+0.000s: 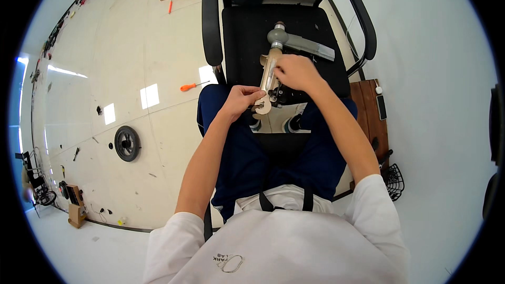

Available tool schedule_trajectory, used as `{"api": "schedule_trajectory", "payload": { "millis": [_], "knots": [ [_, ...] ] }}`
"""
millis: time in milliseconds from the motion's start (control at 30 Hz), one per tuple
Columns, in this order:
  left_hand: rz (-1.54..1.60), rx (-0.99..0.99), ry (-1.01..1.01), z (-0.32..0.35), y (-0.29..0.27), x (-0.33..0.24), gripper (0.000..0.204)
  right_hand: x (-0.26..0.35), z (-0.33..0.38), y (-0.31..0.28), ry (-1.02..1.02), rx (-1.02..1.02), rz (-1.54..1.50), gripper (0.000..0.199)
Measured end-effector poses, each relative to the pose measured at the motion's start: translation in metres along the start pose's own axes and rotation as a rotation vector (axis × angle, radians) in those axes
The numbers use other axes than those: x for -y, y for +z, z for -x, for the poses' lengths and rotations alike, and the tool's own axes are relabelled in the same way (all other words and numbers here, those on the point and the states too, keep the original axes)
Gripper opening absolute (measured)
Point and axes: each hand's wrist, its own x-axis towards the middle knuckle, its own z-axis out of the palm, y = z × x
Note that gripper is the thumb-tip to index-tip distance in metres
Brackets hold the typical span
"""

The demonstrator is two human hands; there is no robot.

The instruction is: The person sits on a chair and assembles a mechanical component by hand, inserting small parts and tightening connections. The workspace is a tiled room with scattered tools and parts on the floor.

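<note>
Head view: a long pale wooden part (268, 81) with a grey fitting (278, 36) at its far end is being worked on over the seat of a black office chair (247, 31). Its near, rounded end is pinched by the left hand (241, 100), fingers curled tight around it just above the knees. The right hand (297, 71) is laid over the middle of the part, fingers bent down and pressed onto it; what's under them can't be made out.

For this step to go well, the near end should probably be kept clamped steady so nothing twists while the middle is handled. The part sits right between both sets of fingers, touching both, angled away toward the chair back.

An orange screwdriver (193, 86) is left on the floor, well apart to the left.
</note>
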Motion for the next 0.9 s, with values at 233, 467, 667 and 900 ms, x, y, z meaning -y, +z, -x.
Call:
{"api": "schedule_trajectory", "payload": {
  "millis": [233, 467, 667, 900],
  "knots": [
    [-0.086, -0.007, -0.025, -0.002, -0.001, 0.001, 0.032, 0.032, 0.172, 0.004, 0.249, 0.07, -0.344, 0.027],
    [0.034, 0.016, 0.004, 0.003, -0.008, 0.008, 0.032, 0.102, 0.087, 0.021, -0.152, 0.116, -0.467, 0.023],
    [0.027, -0.015, 0.032, -0.017, -0.012, 0.027, 0.017, 0.086, 0.006, -0.016, -0.135, 0.032, -0.45, 0.037],
    [0.074, 0.003, 0.108, 0.002, -0.002, 0.008, 0.009, 0.072, -0.009, -0.017, -0.175, 0.266, -0.348, 0.035]
  ]
}}
